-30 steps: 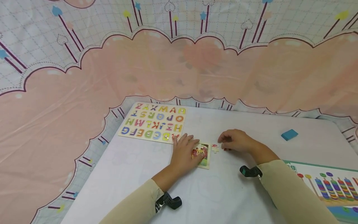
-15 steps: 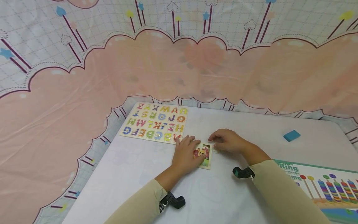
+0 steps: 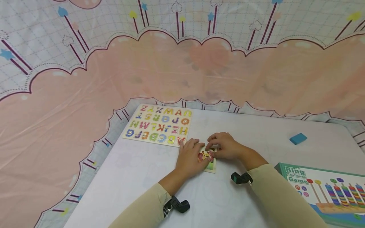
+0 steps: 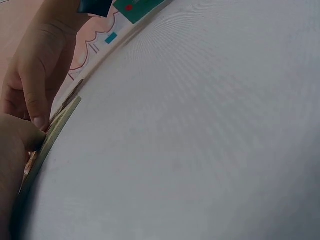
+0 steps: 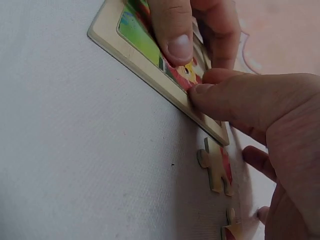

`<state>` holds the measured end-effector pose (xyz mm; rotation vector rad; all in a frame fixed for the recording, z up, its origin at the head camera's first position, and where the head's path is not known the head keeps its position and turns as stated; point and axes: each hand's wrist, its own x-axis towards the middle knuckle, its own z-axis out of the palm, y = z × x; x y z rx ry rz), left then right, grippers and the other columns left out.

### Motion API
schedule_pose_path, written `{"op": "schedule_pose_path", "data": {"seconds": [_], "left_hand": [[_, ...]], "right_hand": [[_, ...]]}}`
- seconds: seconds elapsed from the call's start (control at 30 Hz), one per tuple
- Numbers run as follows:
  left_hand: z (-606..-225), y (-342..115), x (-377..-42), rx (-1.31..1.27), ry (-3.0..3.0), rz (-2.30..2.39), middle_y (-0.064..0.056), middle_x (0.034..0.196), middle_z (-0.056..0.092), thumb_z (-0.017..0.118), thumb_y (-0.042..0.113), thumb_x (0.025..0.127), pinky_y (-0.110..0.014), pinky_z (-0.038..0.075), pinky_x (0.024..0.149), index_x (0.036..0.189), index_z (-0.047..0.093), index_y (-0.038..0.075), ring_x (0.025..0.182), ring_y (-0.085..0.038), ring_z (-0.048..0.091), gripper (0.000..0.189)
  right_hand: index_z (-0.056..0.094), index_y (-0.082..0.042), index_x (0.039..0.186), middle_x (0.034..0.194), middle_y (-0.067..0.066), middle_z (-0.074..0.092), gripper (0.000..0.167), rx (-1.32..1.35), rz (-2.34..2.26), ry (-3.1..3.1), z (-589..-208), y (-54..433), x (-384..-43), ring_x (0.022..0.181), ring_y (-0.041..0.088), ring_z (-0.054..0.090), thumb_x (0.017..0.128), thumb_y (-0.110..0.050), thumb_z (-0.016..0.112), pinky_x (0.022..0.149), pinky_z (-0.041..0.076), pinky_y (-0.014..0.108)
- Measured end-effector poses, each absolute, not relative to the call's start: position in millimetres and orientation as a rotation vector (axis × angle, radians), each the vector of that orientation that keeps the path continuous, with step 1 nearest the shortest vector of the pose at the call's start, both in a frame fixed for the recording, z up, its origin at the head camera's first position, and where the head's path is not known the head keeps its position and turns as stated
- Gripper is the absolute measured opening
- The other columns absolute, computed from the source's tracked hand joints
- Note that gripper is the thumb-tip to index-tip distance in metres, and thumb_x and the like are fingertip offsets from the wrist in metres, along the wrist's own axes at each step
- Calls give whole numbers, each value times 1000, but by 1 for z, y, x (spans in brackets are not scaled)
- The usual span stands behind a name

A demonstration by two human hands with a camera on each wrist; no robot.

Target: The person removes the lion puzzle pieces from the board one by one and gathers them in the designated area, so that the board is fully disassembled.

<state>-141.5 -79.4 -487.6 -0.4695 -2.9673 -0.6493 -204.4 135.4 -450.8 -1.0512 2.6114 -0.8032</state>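
Framed jigsaw (image 3: 210, 167) on tabletop (image 3: 137, 171), partly hidden under both hands. L hand (image 3: 189, 160): fingers extended along jigsaw's left side, thumb pressing on the pic. R hand (image 3: 226, 147): at jigsaw's right edge, fingers bent, thumb tip at frame's inner edge; can't tell if it's pinching a pc. Loose pc (image 5: 215, 165) just beside jigsaw's corner, 2nd pc (image 5: 228, 233) a bit further out, partly cut off. Letter board (image 3: 156, 125) behind-left of jigsaw, near; blue block (image 3: 298, 138) well off to its right; Ring Challenge Game box (image 3: 319, 190) right & nearer the person.

left hand (image 3: 189, 160) rests on a puzzle (image 3: 211, 166); right hand (image 3: 226, 147) seems to touch it.
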Motion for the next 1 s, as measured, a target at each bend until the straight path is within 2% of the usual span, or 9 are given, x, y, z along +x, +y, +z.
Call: {"op": "schedule_pose_path", "data": {"seconds": [0.3, 0.63, 0.8, 1.0], "left_hand": [[-484, -78, -138, -469, -2964, -644, -8, 159, 51, 64, 62, 98, -64, 4, 128, 147, 62, 20, 155, -28, 37, 65], [-482, -78, -137, -470, -2973, -620, -7, 159, 51, 62, 62, 99, -58, 15, 128, 148, 62, 21, 154, -27, 36, 64], [-483, -78, -136, -471, -2969, -615, -7, 159, 51, 62, 61, 99, -60, 16, 128, 147, 63, 21, 154, -28, 37, 63], [-481, -78, -136, -470, -2968, -631, -7, 159, 51, 63, 63, 99, -60, 14, 128, 147, 63, 21, 154, -28, 36, 64]], "right_hand": [[80, -29, 102, 136, 8, 64, 16, -1004, -732, 2639, -450, 132, -203, 132, 39, 52, 91, -17, 83, 113, 31, 65], [78, -30, 100, 135, 6, 65, 19, -936, -736, 2643, -447, 128, -200, 131, 37, 52, 90, -15, 82, 114, 30, 65], [78, -31, 98, 126, 1, 66, 21, -913, -779, 2641, -446, 128, -198, 122, 32, 54, 88, -13, 84, 109, 33, 61], [79, -31, 96, 119, -4, 69, 23, -938, -824, 2636, -447, 129, -199, 110, 24, 54, 86, -11, 86, 99, 36, 51]]}}
